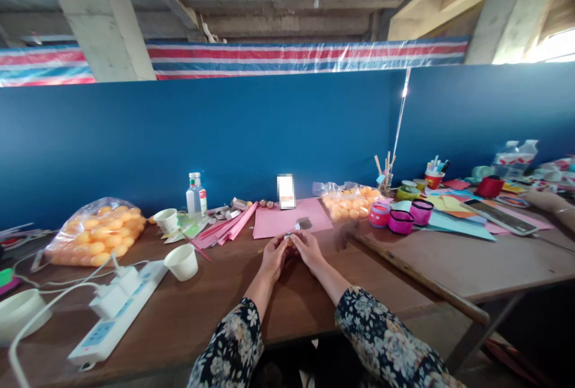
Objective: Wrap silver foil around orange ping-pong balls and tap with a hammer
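Both hands meet near the middle of the brown table (229,310), just in front of a pink paper sheet (274,220). My left hand (274,255) and my right hand (308,249) have their fingers closed around one small, shiny object (288,236), too small to name. A dark and pale patch lies on the pink sheet right beyond the fingertips. Two small brown balls (266,203) rest at the sheet's back edge, beside a blurred-out white rectangle (286,191).
Left: bag of orange balls (101,232), power strip (121,316), paper cup (181,261), bottles (196,194), pink strips (231,224). Right: second ball bag (350,201), wooden stick (417,274), pink rolls (401,221), coloured papers, phone (501,217), another person's hand (545,200).
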Available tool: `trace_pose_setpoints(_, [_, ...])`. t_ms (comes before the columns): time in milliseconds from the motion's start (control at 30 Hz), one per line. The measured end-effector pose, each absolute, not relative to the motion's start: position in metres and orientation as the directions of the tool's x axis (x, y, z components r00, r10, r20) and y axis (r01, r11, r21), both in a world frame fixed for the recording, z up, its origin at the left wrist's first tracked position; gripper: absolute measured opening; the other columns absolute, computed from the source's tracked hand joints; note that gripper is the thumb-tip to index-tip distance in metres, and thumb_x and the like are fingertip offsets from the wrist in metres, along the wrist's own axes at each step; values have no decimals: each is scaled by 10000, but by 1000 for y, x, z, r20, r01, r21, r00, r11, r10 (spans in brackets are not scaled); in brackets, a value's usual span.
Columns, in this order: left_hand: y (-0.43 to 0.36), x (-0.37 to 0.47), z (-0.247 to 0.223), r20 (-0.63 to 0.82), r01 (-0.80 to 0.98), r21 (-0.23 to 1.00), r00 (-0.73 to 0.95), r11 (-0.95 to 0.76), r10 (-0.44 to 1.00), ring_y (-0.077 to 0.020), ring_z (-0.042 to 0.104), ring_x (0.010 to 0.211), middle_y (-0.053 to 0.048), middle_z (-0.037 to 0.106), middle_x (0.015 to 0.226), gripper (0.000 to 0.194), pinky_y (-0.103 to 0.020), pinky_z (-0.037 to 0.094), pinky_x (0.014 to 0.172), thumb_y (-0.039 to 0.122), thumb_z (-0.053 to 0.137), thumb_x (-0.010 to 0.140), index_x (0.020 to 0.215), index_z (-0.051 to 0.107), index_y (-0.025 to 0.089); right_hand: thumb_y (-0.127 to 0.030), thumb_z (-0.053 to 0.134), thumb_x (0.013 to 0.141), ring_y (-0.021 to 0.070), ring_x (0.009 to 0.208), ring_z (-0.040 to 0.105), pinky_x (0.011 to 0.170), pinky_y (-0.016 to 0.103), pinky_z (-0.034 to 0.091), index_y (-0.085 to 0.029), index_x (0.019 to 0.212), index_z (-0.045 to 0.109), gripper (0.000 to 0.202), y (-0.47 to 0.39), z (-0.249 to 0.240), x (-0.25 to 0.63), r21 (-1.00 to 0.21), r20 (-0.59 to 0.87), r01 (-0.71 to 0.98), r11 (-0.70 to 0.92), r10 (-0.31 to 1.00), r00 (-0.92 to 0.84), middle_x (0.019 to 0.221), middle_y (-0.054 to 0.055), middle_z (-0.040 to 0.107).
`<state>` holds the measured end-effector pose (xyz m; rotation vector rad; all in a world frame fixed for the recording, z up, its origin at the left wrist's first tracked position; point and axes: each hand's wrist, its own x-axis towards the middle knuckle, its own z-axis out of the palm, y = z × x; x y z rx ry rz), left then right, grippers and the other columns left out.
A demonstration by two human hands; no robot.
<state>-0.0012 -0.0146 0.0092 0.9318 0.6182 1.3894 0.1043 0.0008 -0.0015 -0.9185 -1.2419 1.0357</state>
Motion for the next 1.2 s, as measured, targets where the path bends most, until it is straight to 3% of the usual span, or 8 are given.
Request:
trace_pose_setpoints(800, [-10,1,3,149,-593,802,88,-69,985,-185,618,713,-104,649,833,338,-333,485,664,282,646,653,933,575,106,-471,539,686,126,567,564,449,205,432,-154,923,572,397,-4,3,104,-959,267,-92,267,964,11,759,40,627])
trace_pose_setpoints(1000, [-8,-2,3,71,-642,765,2,-54,997,-147,617,735,-67,648,825,270,-307,482,739,269,644,659,884,582,134,-482,553,662,139,590,570,469,228,447,-148,929,556,428,-5,20,113,-959,235,-124,256,959,157,799,53,619])
trace_pose_setpoints(1100, [-6,-3,3,21,-666,746,-28,-34,999,-141,622,715,-49,645,801,247,-294,493,714,271,641,664,868,575,148,-474,497,709,152,604,577,480,236,442,-135,946,548,416,-5,34,143,-955,298,53,293,938,176,766,59,621])
trace_pose_setpoints(1200, [-5,-4,2,30,-673,738,-30,-42,999,-130,622,710,-40,644,805,268,-269,498,689,264,629,679,921,566,169,-385,490,737,167,727,594,611,252,449,-145,924,568,314,-7,44,192,-837,385,472,275,910,152,840,76,634])
